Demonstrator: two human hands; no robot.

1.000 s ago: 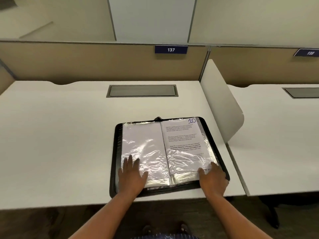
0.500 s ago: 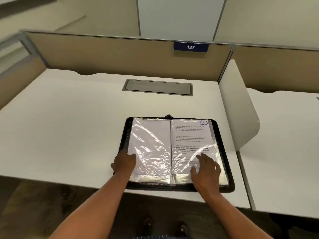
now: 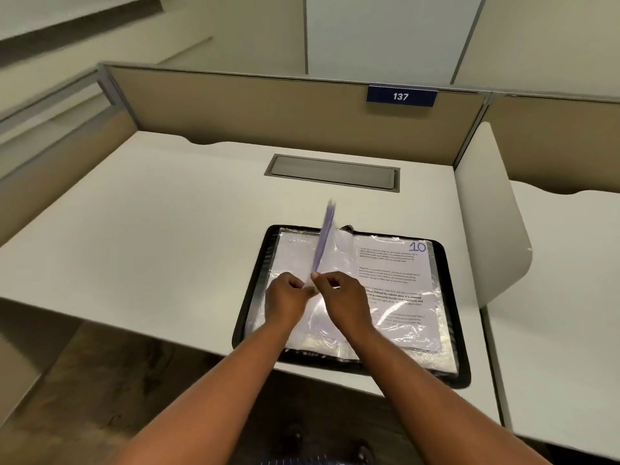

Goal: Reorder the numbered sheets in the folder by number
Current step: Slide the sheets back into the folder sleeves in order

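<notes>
The white desk (image 3: 167, 229) carries the open black folder (image 3: 256, 286), which lies flat near the desk's front edge. Behind the folder a beige partition (image 3: 268, 109) runs along the back of the desk, and to the folder's right stands a curved white side divider (image 3: 486, 213). Between the folder and the partition a grey lid (image 3: 332, 172) is set flush into the desk. The folder holds clear plastic sleeves. Its right-hand sleeve contains a printed sheet (image 3: 396, 283) with "10" handwritten in blue at the top right corner; the printed paragraphs are too small to read. The left-hand page (image 3: 295, 253) shows white paper under crinkled plastic, with no number that I can make out. Over the folder's spine one sleeve (image 3: 324, 236) stands up nearly on edge, blurred, and nothing on it can be read. High on the partition, behind the folder and a little to the right, a small blue plate (image 3: 401, 96) reads "137" in white. Both hands meet above the folder's middle at the lower end of the raised sleeve. The left hand (image 3: 287, 298) has its fingers curled in against the sleeve's edge, and the right hand (image 3: 345, 302) pinches it between thumb and forefinger.
</notes>
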